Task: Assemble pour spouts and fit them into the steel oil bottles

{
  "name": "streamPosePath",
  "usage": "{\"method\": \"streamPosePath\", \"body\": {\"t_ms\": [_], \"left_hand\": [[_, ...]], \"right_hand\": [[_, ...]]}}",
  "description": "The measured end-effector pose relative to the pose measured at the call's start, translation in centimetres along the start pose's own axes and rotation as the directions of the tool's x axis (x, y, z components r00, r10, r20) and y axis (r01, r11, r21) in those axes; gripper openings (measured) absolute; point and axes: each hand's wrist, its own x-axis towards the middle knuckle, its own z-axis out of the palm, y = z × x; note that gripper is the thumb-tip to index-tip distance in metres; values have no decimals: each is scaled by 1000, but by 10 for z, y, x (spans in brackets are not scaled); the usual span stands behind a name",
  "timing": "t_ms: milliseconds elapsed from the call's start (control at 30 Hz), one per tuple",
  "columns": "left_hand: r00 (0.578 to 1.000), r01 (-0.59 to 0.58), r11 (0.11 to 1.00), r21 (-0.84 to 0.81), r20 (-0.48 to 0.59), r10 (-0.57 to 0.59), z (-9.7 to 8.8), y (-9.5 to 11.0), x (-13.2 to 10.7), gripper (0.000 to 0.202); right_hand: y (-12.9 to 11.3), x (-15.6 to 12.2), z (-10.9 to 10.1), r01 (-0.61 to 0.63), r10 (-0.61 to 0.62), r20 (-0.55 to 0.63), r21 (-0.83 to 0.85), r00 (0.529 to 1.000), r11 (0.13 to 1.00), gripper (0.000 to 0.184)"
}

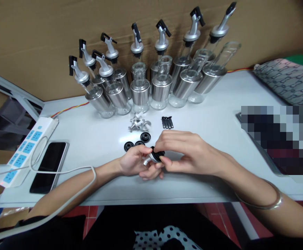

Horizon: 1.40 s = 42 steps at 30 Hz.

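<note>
My left hand point(137, 161) is closed around a silver pourer spout point(148, 160), its narrow end pointing down and left. With thumb and fingertips, my right hand point(186, 152) grips a black round stopper point(158, 155) against the wide end of that spout; my fingers partly cover both. Just beyond my hands several black round stoppers point(145, 137) lie on the table. Loose silver spouts point(140, 123) sit in a small heap behind them. To the right of the heap is a row of small black levers point(167, 122).
Glass bottles with metal sleeves point(139, 92) line the back, several topped with pourers. At left are a white power strip point(27, 149), a phone point(49, 167) and a white cable point(70, 170) crossing over my left forearm. A partly blurred tablet-like device point(261, 149) lies at right.
</note>
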Motion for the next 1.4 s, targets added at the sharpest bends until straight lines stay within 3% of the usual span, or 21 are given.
{"method": "streamPosePath", "body": {"t_ms": [633,833,967,1133,1400], "left_hand": [[999,-25,1000,18,-35,26,3,4,0,40],[998,-58,997,-46,-9,58,0,2,0,40],[993,-99,992,-74,-77,93,0,-1,-1,40],[976,-140,988,-61,-179,127,4,-1,1,37],[976,-117,993,-13,-187,113,3,-3,1,38]], "right_hand": [[1,-1,-2,67,-68,-9,-74,998,995,10],[-1,1,-4,91,-99,-27,-225,995,970,5],[3,-1,-9,-35,34,-9,-183,999,983,11],[10,-4,-14,-250,254,14,-131,967,959,17],[2,-2,-11,-264,268,138,-46,954,963,21]]}}
